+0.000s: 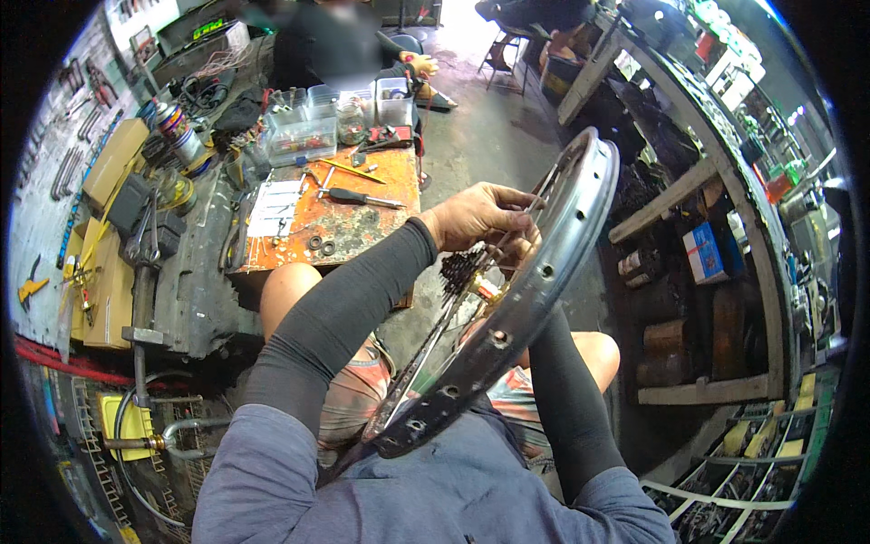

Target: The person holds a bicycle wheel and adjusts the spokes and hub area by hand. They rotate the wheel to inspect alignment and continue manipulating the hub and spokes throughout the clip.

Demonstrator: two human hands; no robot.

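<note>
A dark bicycle wheel rim (562, 272) stands tilted over my lap, with holes along its outer face. Inside it sits a gold-coloured hub (488, 288) with a black sprocket cluster (459, 272), and a few thin spokes run from there. My left hand (480, 216) reaches in from the left, its thumb and fingers pinched together on a spoke (546, 186) close to the upper part of the rim. Fingers of my right hand (520, 247) show curled just below, inside the wheel. The rim hides the rest of that hand, and what it grips cannot be made out.
Ahead on the left, an orange worn table (381, 240) carries a screwdriver (362, 197), a printed sheet (272, 208) and clear plastic bins (304, 136). A bench vise (145, 240) stands at the left. Wooden shelving (671, 199) lines the right. Another person (317, 45) sits beyond the table.
</note>
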